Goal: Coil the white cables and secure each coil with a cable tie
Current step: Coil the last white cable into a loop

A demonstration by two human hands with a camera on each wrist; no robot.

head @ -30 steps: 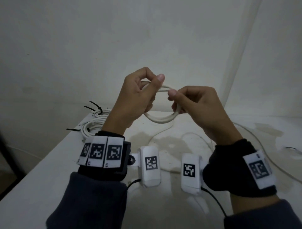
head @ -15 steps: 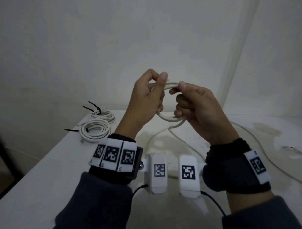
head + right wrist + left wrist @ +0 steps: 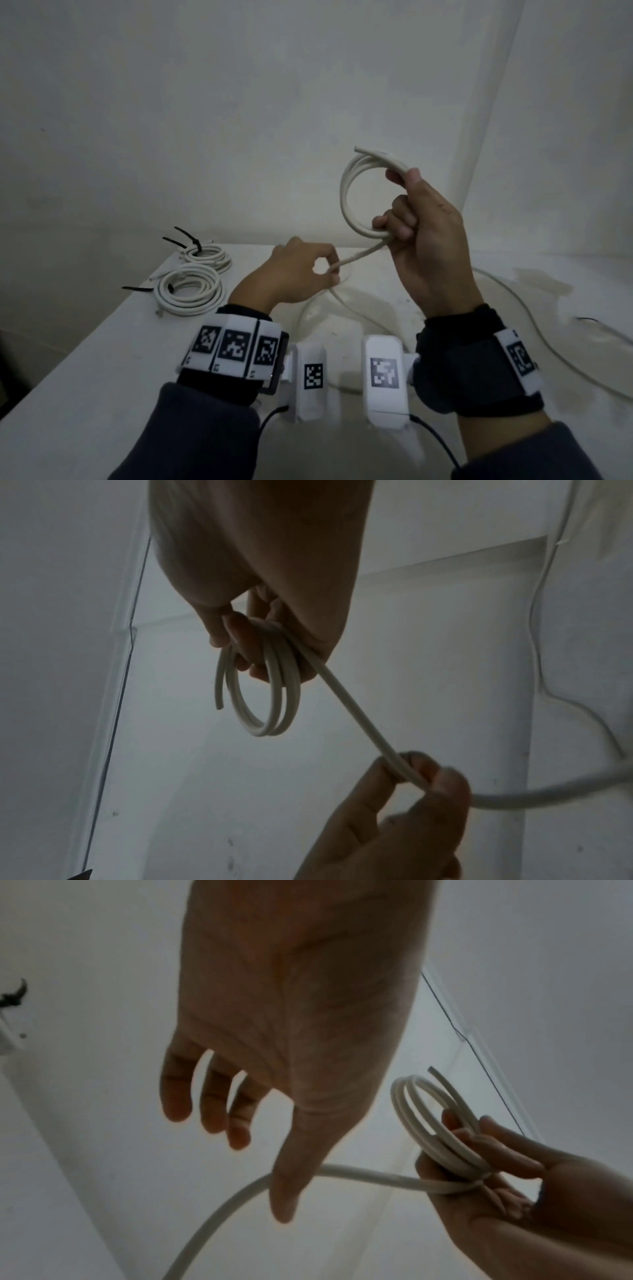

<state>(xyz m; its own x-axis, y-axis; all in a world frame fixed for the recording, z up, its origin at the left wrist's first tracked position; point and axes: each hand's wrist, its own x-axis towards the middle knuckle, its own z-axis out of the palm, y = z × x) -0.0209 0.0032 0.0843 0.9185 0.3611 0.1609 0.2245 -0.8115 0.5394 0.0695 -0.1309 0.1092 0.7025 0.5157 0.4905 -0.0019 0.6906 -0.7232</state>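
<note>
Right hand [image 3: 424, 236]: raised above the white table [image 3: 85, 359], grip closed round a small coil of round white cable [image 3: 352, 202]. Left hand [image 3: 294, 270]: lower, thumb and forefinger pinching the cable's loose run [image 3: 359, 723]. Two finished white coils with black cable ties [image 3: 190, 287] lie at the table's far left.

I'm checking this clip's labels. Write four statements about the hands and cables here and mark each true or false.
1. The right hand holds a small coil raised off the table. True.
2. The left hand rests flat on the table. False: it pinches the loose cable.
3. Two tied coils lie at the table's far left. True.
4. A black cable tie binds the held coil. False: none shows on it.
</note>
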